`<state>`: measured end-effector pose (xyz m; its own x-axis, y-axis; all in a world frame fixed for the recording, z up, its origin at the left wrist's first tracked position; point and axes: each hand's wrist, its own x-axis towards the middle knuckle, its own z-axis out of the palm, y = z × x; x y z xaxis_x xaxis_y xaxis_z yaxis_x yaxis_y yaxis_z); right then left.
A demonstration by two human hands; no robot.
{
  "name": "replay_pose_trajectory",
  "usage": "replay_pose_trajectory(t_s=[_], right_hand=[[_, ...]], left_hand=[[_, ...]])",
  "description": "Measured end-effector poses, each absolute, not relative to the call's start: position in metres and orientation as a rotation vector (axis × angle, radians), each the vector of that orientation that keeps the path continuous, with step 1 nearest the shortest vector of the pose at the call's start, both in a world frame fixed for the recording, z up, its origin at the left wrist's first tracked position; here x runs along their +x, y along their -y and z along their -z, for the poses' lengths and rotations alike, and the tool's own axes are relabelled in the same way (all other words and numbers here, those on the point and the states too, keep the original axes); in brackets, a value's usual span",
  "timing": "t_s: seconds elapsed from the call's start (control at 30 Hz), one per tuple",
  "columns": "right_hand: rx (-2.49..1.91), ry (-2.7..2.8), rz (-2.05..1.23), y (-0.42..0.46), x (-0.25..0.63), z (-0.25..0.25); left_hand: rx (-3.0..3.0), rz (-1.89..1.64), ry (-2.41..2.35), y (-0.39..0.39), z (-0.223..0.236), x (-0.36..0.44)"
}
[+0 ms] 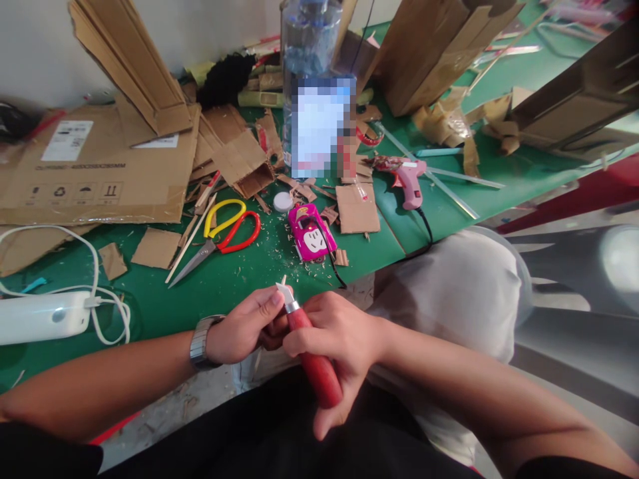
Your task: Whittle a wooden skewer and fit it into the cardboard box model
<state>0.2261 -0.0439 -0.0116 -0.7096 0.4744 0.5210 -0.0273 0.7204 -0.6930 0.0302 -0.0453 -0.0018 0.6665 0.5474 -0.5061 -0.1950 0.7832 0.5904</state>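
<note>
My right hand [347,329] is wrapped round the red wooden handle of a craft knife [322,376], whose short blade points up and away from me. My left hand [247,326], with a watch on the wrist, is closed on a thin wooden stick [284,280]; only the pale tip shows just behind the blade. The left thumb rests against the blade's side, and the stick's lower part is hidden by the fingers. Both hands are close together over my lap at the table edge. Beyond them are a pink power socket [313,234] and scissors [219,243] with yellow and red handles.
Pale shavings and cardboard scraps [358,209] litter the green table [239,273]. A pink glue gun [407,183] lies to the right, its cord running over the edge. A large bottle [309,40] stands behind; a flattened carton [94,179] and white power strip [47,316] are left.
</note>
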Motion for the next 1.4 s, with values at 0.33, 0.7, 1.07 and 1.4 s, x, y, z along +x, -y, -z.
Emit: replay_pose_trajectory(t_s=[0.33,0.7,1.07,1.4], right_hand=[[-0.409,2.305,-0.878,0.0419,0.2273,0.0099],[-0.394,2.357,-0.843,0.0428,0.229,0.0122],[-0.407,2.337,-0.821,0.0419,0.2299,0.0122],[-0.41,2.33,-0.805,0.0415,0.2305,0.011]], left_hand=[[0.428,-0.46,-0.799,0.0447,-0.0014,0.0347],[0.404,-0.421,-0.789,0.0441,-0.0014,0.033],[0.425,-0.424,-0.791,0.0433,-0.0009,0.0351],[0.448,-0.421,-0.782,0.044,-0.0004,0.0344]])
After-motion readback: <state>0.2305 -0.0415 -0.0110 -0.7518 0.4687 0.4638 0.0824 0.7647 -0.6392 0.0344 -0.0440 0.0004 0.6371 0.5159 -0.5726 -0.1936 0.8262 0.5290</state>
